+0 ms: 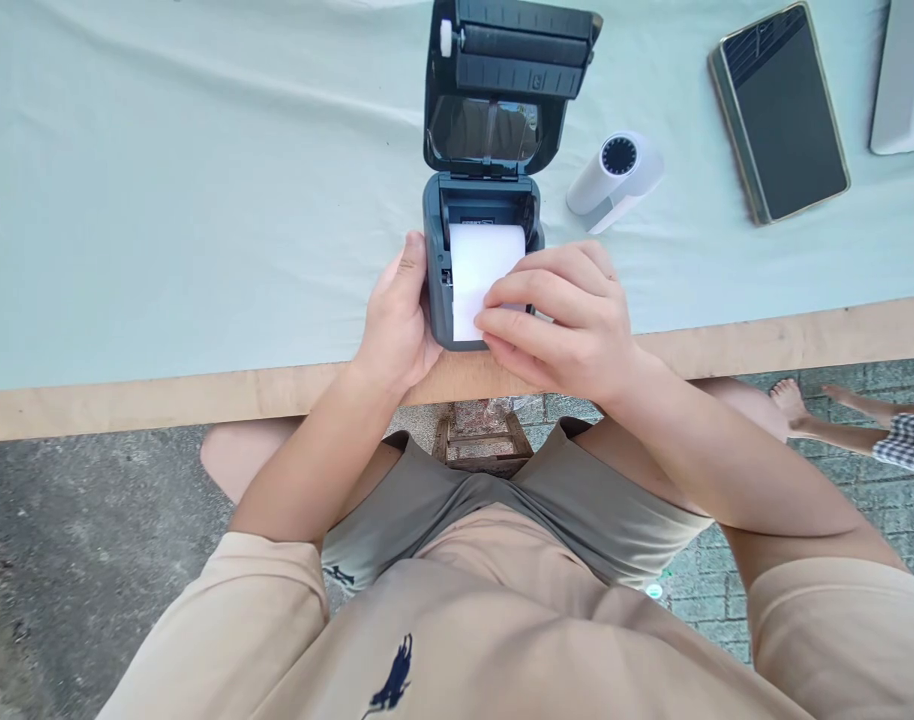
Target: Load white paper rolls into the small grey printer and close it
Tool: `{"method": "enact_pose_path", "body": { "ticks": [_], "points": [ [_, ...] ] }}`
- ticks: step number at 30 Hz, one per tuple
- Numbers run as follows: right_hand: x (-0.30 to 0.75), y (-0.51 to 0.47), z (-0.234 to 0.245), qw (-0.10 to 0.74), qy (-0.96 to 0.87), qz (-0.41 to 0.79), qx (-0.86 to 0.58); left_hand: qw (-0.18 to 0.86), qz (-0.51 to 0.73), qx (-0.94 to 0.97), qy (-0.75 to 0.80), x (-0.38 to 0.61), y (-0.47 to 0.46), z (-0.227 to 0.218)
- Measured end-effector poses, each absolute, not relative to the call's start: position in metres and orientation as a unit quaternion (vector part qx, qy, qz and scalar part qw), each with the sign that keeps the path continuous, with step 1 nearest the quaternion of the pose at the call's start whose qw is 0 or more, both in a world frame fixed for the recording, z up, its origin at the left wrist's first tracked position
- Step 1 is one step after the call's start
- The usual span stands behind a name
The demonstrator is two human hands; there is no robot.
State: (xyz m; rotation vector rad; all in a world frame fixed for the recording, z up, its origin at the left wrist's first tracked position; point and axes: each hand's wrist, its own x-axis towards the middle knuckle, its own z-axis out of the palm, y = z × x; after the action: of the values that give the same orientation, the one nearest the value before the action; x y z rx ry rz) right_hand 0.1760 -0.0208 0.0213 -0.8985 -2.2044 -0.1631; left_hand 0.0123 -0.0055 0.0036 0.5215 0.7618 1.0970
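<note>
A small dark label printer (435, 260) stands near the table's front edge with its lid (494, 130) swung up and back. Inside it lies a white paper roll (479, 262), its loose end drawn toward the front rim. Along the printer's left side my left hand (398, 318) is closed, thumb on the top edge and the other fingers partly hidden beneath. My right hand (566, 315) reaches over from the right, its fingertips pressed together on the paper near the front. Whether they pinch the strip or only press it is hard to see.
Right of the printer lies a white cylindrical roll-like object (607, 180) with a dark round end. Farther right are a smartphone (791, 125) and part of a white device (907, 80). A pale cloth covers the table (202, 200); its wooden edge runs above my lap. Another person's feet (791, 405) show at right.
</note>
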Motion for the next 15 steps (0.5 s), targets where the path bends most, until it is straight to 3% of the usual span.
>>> {"method": "enact_pose_path", "body": {
  "ticks": [15],
  "points": [
    [0.1802,-0.0193,0.0161,0.365,-0.860,-0.038,-0.354,0.767,0.473,0.290,0.322,0.0054,-0.0078,0.0051]
  ]
}}
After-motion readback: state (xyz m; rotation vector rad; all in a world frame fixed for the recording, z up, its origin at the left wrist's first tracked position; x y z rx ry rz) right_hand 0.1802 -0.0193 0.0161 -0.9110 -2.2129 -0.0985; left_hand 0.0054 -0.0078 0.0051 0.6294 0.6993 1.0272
